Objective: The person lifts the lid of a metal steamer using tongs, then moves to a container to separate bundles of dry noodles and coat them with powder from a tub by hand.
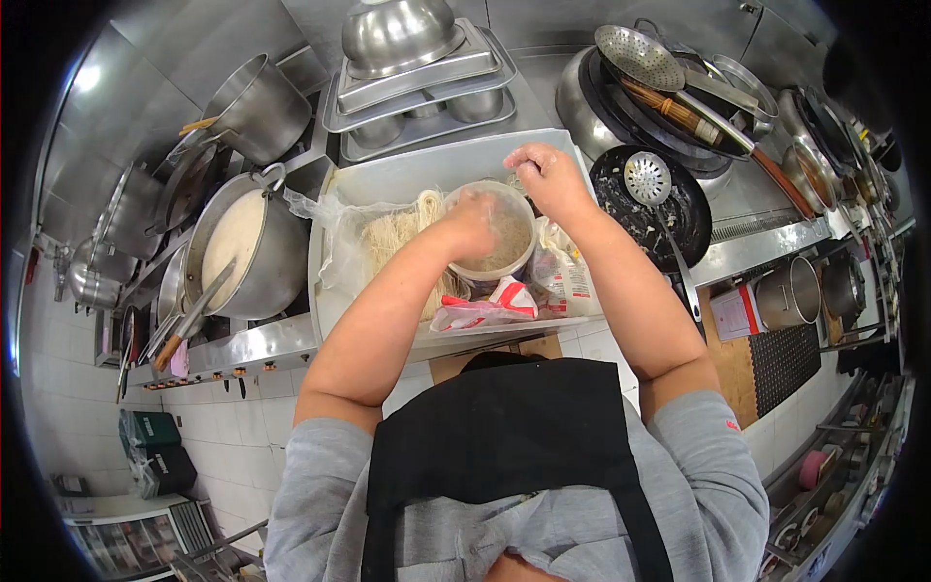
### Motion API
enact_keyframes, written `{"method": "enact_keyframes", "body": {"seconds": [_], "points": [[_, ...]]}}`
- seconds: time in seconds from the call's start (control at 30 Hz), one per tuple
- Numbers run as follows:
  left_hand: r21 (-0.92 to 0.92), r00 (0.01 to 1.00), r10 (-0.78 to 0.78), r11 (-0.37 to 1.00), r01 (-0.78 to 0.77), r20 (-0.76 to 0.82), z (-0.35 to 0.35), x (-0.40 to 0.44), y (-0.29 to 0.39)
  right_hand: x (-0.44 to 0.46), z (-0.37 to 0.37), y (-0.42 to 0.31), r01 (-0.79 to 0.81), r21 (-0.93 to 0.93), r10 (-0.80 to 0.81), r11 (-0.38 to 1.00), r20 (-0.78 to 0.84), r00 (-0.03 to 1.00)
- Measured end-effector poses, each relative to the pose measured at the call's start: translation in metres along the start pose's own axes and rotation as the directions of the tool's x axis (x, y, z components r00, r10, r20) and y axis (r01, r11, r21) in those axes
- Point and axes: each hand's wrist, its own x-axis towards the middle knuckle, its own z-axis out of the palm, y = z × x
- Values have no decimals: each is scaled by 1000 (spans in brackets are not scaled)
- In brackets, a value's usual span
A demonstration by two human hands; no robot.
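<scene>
A round white tub (477, 280) stands within a pale rectangular bin (407, 177), and everything else is placed here by that tub. Its contents are brownish and loose-looking, partly hidden from above, so I cannot tell what they are. The left hand (472, 221) reaches over the tub's left side, its fingers down inside the mouth; the hand is blurred, and I cannot tell whether it grasps anything. The right hand (551, 180) is raised just beyond the tub's right rim, fingers curled in toward the palm; whether something small is pinched between them, I cannot tell. Just left of the tub, in the same bin, lie pale thin noodles (390, 240) in bundles, with a crumpled clear plastic bag (339, 238) farther left of it, draped over the bin's edge. Against the tub's near side is a red-and-white packet (490, 305), and just right of the tub sits a clear printed bag (561, 274). Behind the tub, well apart from it, steel trays (427, 85) are stacked with an upturned metal bowl (400, 37) on top. Well to the tub's left is a large pot (276, 267) of whitish liquid, a wooden-handled ladle (199, 308) leaning in it. To the tub's right, outside the bin, a black wok (690, 209) holds a perforated skimmer (648, 178).
</scene>
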Motion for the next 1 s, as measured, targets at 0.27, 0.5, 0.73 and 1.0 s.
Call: {"method": "enact_keyframes", "body": {"seconds": [0.27,0.5,0.73,1.0], "points": [[193,978,83,974,-121,194,19,3,12,-1,3,1,-7,5,7,1000,109,994],[219,991,-32,976,2,133,20,4,8,0,3,-1,-14,26,9,1000,157,988],[133,998,1,991,7,-62,14,-1,4,2,4,4,-58,84,46,995,132,990],[276,992,61,961,-27,-114,15,0,5,3,0,0,-86,78,75,993,133,988]]}}
